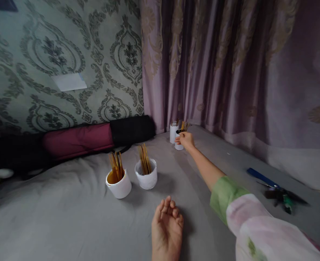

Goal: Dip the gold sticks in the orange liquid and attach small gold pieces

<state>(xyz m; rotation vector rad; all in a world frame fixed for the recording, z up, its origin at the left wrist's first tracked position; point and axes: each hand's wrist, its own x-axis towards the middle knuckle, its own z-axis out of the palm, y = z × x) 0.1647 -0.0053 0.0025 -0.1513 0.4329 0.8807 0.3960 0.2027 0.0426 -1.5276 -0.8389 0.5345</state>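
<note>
My right hand (186, 140) reaches far across the bed, its fingers closed at the upper part of a small white cup (179, 146). Thin sticks (185, 125) show just behind that hand. Right beside this cup, a second white cup (173, 133) stands upright with a few thin sticks in it. My left hand (167, 224) lies palm up on the grey sheet, fingers loosely curled and nothing in it. Beyond it are two wider white cups, a left one (120, 188) and a right one (147, 180), each holding several thin brown sticks.
A long black and maroon bag (81, 139) lies along the patterned wall. Purple curtains (217, 72) hang behind the far cups. On the right of the grey sheet (75, 228) are a blue strip-like object (263, 177) and a dark, blurred cluster with a green part (287, 202).
</note>
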